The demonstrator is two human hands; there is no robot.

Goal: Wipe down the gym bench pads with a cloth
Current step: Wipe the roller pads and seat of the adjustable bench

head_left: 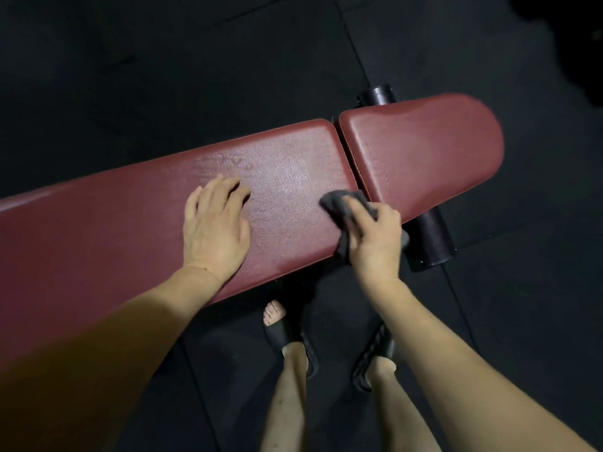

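A dark red gym bench runs across the view in two pads: a long back pad (130, 223) and a shorter seat pad (424, 151), split by a narrow gap. My left hand (215, 223) lies flat on the long pad with fingers spread. My right hand (375, 239) grips a dark grey cloth (339, 203) and presses it on the long pad's near right corner, beside the gap. Part of the cloth hangs over the pad's near edge under my hand.
A black foam roller (430, 243) sticks out below the seat pad, and its other end (377, 94) shows behind. Dark rubber floor tiles surround the bench. My feet in black slides (293, 340) stand just in front of the bench.
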